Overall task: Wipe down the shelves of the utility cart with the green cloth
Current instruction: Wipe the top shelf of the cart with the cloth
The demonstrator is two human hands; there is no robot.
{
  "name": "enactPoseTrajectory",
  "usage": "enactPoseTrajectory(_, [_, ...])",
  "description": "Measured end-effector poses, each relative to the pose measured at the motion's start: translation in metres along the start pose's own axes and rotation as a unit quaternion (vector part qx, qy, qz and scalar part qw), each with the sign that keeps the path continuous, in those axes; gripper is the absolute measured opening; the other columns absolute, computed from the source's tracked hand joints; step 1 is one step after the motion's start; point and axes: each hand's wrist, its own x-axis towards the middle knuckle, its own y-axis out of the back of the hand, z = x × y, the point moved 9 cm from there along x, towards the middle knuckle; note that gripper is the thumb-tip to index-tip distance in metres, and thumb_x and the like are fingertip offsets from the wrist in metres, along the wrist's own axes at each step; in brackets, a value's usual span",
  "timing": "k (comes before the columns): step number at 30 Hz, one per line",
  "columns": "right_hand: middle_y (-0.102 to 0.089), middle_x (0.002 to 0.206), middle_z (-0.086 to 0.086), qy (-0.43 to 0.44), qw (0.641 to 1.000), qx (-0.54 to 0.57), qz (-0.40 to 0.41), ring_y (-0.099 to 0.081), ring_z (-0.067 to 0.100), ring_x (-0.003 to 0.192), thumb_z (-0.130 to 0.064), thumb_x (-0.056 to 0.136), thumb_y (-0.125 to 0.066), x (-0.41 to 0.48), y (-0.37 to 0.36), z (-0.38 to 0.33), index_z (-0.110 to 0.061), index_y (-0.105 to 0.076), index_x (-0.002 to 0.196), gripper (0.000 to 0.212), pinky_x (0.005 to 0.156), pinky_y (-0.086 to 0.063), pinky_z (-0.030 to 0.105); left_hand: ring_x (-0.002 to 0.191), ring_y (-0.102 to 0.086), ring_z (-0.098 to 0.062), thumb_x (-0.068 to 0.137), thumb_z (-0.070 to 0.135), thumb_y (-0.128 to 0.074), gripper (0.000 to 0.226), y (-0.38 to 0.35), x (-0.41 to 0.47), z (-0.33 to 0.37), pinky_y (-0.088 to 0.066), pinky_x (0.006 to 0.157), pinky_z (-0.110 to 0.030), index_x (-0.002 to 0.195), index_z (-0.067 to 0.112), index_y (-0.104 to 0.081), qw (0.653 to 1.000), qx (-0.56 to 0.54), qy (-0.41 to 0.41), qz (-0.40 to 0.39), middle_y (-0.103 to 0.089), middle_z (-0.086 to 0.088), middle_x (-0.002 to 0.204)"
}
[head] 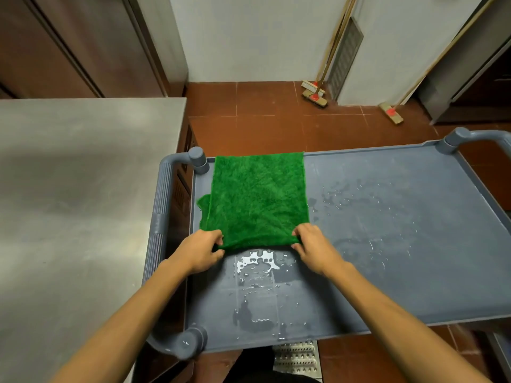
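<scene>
Both my hands, left hand (200,251) and right hand (312,248), pinch the near edge of the green cloth (257,200) on the cart's top shelf.

My left hand grips the cloth's near left corner, fingers curled over the top and thumb under the edge. My right hand closes on the near right corner the same way, knuckles up. The cloth lies spread flat at the left end of the utility cart (401,217), its far edge reaching the back rim, with a bit of a lower layer poking out on its left side. Water (257,261) pools on the grey shelf just in front of my hands, and droplets scatter to the right. A steel counter (83,189) stands beside the cart on the left.
</scene>
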Motion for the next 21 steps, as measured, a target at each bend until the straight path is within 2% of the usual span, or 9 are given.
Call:
enactPoseTrajectory(8, [-0.058, 0.115, 0.004, 0.005, 1.0, -0.011, -0.011, -0.049, 0.023, 0.109, -0.017, 0.092, -0.059, -0.034, -0.006, 0.002, -0.014, -0.053, 0.11, 0.02, 0.088, -0.041, 0.032, 0.105, -0.063, -0.023, 0.089, 0.036, -0.062, 0.023, -0.023, -0.028, 0.007, -0.052, 0.084, -0.037, 0.105, 0.021, -0.059, 1.0, 0.021, 0.019, -0.008, -0.069, 0.0, 0.115])
enactPoseTrajectory(13, [-0.058, 0.105, 0.001, -0.01, 1.0, -0.002, -0.004, -0.054, 0.022, 0.1, -0.014, 0.09, -0.06, -0.057, -0.01, 0.006, -0.022, -0.052, 0.098, 0.014, 0.076, -0.039, 0.03, 0.104, -0.063, -0.024, 0.09, 0.036, -0.06, 0.027, -0.033, -0.047, 0.013, -0.053, 0.085, -0.036, 0.112, 0.02, -0.061, 0.998, 0.036, 0.039, -0.019, -0.069, -0.002, 0.114])
enactPoseTrajectory(18, [-0.061, 0.102, -0.004, 0.007, 1.0, -0.003, 0.027, -0.052, 0.018, 0.1, -0.013, 0.09, -0.061, -0.079, -0.006, 0.0, -0.021, -0.055, 0.093, 0.011, 0.086, -0.043, 0.034, 0.105, -0.063, -0.028, 0.091, 0.032, -0.059, 0.027, -0.04, -0.067, 0.017, -0.052, 0.083, -0.035, 0.114, 0.02, -0.059, 0.996, 0.069, 0.048, -0.003, -0.068, -0.005, 0.114])
enactPoseTrajectory(21, [-0.061, 0.099, -0.003, -0.007, 0.999, 0.017, 0.027, -0.046, 0.017, 0.092, -0.008, 0.089, -0.058, -0.09, -0.009, 0.005, -0.021, -0.053, 0.092, 0.014, 0.073, -0.037, 0.03, 0.107, -0.062, -0.03, 0.092, 0.029, -0.059, 0.026, -0.042, -0.081, 0.021, -0.05, 0.082, -0.036, 0.116, 0.022, -0.059, 0.995, 0.087, 0.056, 0.013, -0.067, -0.006, 0.115])
